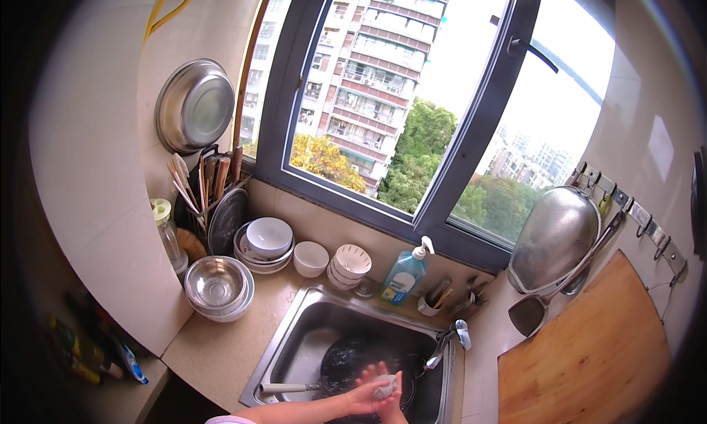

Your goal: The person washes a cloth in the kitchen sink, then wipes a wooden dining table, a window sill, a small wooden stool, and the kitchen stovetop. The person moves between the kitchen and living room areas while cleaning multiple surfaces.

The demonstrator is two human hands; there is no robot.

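Over the stainless steel sink (287, 335), my left hand (364, 399) reaches in from the lower left and holds a rounded whitish lump (385, 387), whose kind is unclear. My right hand (391, 404) is against it, its fingers spread behind the lump; its exact grip is partly hidden. Beneath both hands, a dark round pan (345, 358) with water in it sits in the basin. Its pale handle (290, 387) points left over the sink's edge. The chrome faucet (442, 346) stands to the right of the hands, its spout low over the pan.
Behind the sink stand a blue soap pump bottle (403, 277), stacked patterned bowls (352, 261) and a white bowl (311, 259). Metal bowls (215, 283) are at the left, near a utensil holder (207, 203). A wooden cutting board (585, 341) and a spatula (530, 313) are at the right wall.
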